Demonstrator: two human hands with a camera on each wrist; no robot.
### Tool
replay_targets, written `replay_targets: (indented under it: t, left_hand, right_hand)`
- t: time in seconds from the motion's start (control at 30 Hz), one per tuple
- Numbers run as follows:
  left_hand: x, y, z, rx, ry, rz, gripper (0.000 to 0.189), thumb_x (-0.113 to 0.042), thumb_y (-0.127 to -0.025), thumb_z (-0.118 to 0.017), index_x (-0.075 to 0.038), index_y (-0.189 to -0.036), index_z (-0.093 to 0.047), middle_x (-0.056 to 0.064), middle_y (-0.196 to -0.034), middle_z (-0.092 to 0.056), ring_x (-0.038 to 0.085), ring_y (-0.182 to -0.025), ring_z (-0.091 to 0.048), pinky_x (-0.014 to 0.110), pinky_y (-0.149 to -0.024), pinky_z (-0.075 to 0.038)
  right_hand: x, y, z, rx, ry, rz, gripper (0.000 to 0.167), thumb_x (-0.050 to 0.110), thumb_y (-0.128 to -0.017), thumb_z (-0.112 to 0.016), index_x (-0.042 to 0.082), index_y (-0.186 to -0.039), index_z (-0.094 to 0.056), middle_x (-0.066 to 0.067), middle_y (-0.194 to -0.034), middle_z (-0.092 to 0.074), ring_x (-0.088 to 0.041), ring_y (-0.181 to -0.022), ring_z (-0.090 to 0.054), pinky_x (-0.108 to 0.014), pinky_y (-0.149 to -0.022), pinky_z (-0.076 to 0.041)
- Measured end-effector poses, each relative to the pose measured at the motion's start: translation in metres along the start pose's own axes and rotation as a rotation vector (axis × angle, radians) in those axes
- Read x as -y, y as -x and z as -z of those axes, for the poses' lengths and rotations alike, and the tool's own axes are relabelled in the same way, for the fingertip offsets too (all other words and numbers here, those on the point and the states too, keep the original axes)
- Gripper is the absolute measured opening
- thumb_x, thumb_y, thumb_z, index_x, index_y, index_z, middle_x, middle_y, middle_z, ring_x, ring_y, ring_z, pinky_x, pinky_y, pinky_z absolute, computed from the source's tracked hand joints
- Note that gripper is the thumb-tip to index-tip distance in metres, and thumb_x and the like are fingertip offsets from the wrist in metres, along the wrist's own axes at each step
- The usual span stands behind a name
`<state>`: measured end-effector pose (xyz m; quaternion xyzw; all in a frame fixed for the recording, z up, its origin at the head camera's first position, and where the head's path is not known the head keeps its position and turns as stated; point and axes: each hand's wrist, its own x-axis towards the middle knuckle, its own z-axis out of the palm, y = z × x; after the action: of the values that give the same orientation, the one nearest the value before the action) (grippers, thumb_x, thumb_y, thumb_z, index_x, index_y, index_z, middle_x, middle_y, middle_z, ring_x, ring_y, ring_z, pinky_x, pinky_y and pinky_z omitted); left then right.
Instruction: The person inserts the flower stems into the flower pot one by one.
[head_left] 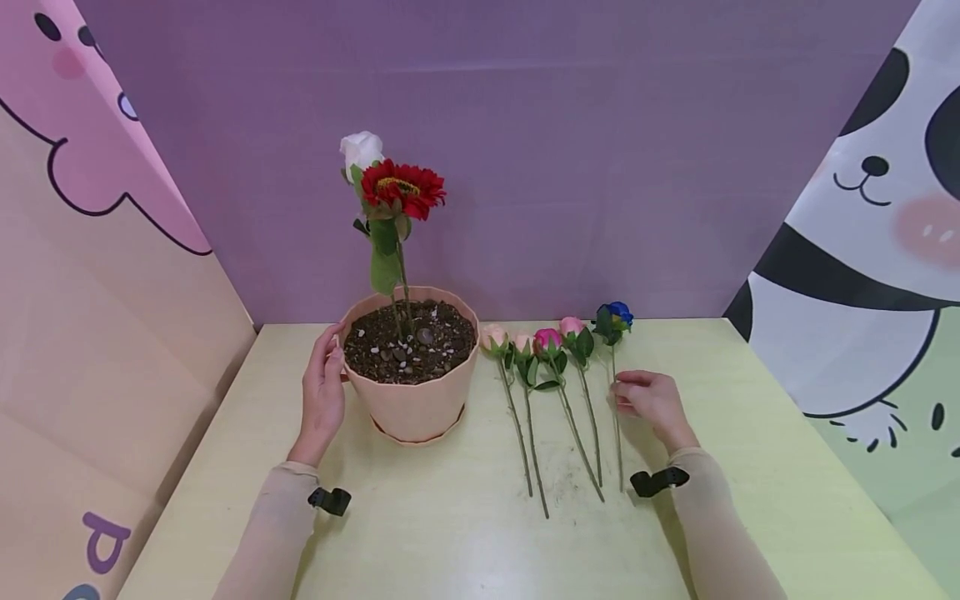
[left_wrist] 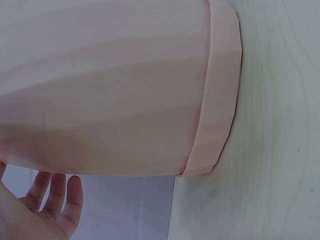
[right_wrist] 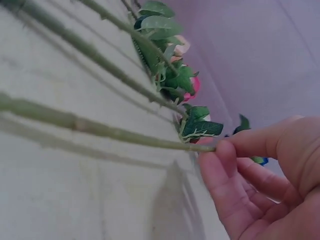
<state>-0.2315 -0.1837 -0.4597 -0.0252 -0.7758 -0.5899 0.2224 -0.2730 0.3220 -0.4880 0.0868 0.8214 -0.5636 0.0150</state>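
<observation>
Between thumb and fingertips, my right hand (head_left: 654,402) pinches the stem of a blue artificial rose (head_left: 619,313), the rightmost flower on the table. In the right wrist view this pinched stem (right_wrist: 115,133) crosses from the left edge to the fingers. My left hand (head_left: 324,400) rests against the left side of a pink flowerpot (head_left: 416,408), its fingers near the rim. The left wrist view shows loosely bent fingers (left_wrist: 73,200) at the pot's wall. Dark soil with pebbles fills the pot, where a white rose (head_left: 362,153) and a red daisy-like flower (head_left: 405,187) stand upright.
Left of the blue rose lie two pale pink roses (head_left: 494,337), a magenta rose (head_left: 547,340) and a pink rose (head_left: 572,326), stems toward me. The pot sits on a saucer (head_left: 417,440). Behind the pale table (head_left: 450,533) rises a purple backdrop (head_left: 562,167).
</observation>
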Motion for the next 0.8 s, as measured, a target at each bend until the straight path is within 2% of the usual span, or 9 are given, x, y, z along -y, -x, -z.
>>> replay_targets:
  t: [0.17, 0.43, 0.53, 0.7, 0.8]
  left_hand:
    - [0.001, 0.0, 0.0, 0.003, 0.001, -0.006, 0.048, -0.028, -0.116, -0.032, -0.016, -0.161, -0.042, 0.013, -0.166, -0.044, 0.036, -0.149, -0.044, 0.048, -0.1, -0.05]
    - [0.001, 0.001, 0.0, 0.002, 0.001, 0.0, 0.048, -0.029, -0.116, -0.032, -0.018, -0.162, -0.042, 0.014, -0.165, -0.044, 0.034, -0.148, -0.044, 0.049, -0.101, -0.049]
    - [0.001, 0.001, 0.0, 0.002, -0.003, 0.002, 0.048, -0.029, -0.116, -0.032, -0.019, -0.162, -0.043, 0.013, -0.166, -0.043, 0.034, -0.15, -0.042, 0.046, -0.101, -0.049]
    - [0.0, 0.001, 0.0, 0.001, -0.003, 0.001, 0.048, -0.028, -0.116, -0.032, -0.018, -0.162, -0.043, 0.014, -0.165, -0.044, 0.034, -0.149, -0.044, 0.034, -0.097, -0.049]
    - [0.0, 0.001, 0.0, 0.002, 0.0, -0.003, 0.048, -0.029, -0.116, -0.033, -0.018, -0.161, -0.043, 0.014, -0.164, -0.045, 0.034, -0.148, -0.045, 0.031, -0.095, -0.048]
  right_hand:
    - [0.005, 0.001, 0.0, -0.02, -0.063, 0.026, 0.048, 0.013, -0.102, -0.068, -0.014, -0.141, -0.057, 0.001, -0.098, -0.078, -0.001, -0.077, -0.069, -0.02, -0.072, -0.062]
    - [0.014, 0.004, 0.0, -0.012, -0.1, 0.051, 0.051, 0.018, -0.102, -0.071, -0.012, -0.141, -0.057, 0.01, -0.096, -0.076, -0.001, -0.08, -0.071, -0.02, -0.075, -0.062]
    - [0.015, 0.005, -0.001, -0.006, -0.094, 0.074, 0.05, 0.019, -0.102, -0.071, -0.011, -0.14, -0.058, 0.014, -0.094, -0.075, -0.001, -0.081, -0.072, -0.021, -0.075, -0.062]
    - [0.02, 0.007, -0.002, 0.001, -0.091, 0.115, 0.051, 0.02, -0.101, -0.073, -0.012, -0.139, -0.058, 0.01, -0.098, -0.078, -0.003, -0.081, -0.074, -0.022, -0.075, -0.063]
    - [0.025, 0.009, -0.003, 0.018, -0.085, 0.127, 0.053, 0.021, -0.101, -0.074, -0.012, -0.139, -0.058, 0.008, -0.1, -0.079, -0.004, -0.08, -0.074, -0.024, -0.075, -0.063]
